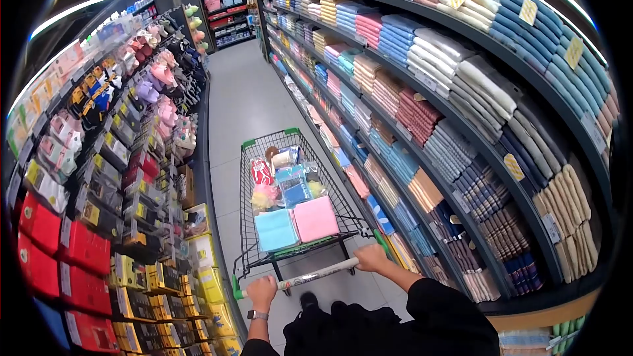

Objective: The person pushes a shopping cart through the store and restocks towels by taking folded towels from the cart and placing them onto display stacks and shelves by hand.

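a tiled aisle floor runs between hanging goods on the left and folded towels on the right. at near centre is a shopping cart, the left hand and right hand wrapped around its handle, well apart; a turquoise cloth lies left of a pink cloth inside.

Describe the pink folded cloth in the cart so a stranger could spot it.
In the aisle, find the shopping cart, then the end nearest its handle. There, the light blue cloth and the pink cloth lie side by side, both folded. Yours is on the right, pink rather than blue.
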`<state>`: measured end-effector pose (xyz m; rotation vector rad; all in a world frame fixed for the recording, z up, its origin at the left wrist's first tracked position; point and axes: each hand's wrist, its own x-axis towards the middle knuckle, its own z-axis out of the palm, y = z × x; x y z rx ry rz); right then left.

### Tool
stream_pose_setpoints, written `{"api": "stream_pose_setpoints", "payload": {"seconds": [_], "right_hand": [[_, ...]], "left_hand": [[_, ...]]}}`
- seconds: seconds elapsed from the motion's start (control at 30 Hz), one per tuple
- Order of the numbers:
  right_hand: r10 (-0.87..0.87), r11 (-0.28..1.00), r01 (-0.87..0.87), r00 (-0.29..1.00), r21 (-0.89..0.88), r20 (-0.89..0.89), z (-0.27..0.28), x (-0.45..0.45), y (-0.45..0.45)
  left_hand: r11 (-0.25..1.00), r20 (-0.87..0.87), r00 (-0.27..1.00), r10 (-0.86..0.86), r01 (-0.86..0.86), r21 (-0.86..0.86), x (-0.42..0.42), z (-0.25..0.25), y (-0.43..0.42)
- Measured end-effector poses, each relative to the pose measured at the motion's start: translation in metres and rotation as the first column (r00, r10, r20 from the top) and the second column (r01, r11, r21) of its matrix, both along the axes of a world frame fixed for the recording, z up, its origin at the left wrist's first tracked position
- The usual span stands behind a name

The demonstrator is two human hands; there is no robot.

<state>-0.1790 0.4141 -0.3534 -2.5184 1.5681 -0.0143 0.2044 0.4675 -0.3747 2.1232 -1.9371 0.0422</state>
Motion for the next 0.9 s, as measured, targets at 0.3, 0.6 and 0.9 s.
{"api": "stream_pose_setpoints", "payload": {"seconds": [0.3, 0.6, 0.9], "right_hand": [[-0.020, 0.998, 0.021, 1.000, -0.059, 0.015, -0.006, 0.038, -0.113], [-0.097, 0.991, 0.100, 0.995, -0.086, 0.032, 0.000, 0.096, -0.220], [-0.157, 0.985, 0.158, 0.987, -0.065, 0.023, -0.012, 0.162, -0.330]], "left_hand": [[0.999, -0.009, 0.999, -0.040, 0.040, -0.030, 0.039, 0.001, -0.123], [0.992, -0.033, 0.991, -0.128, 0.128, 0.003, 0.097, -0.002, -0.259], [0.988, 0.023, 0.988, -0.152, 0.153, -0.019, 0.163, -0.005, -0.396]]}}
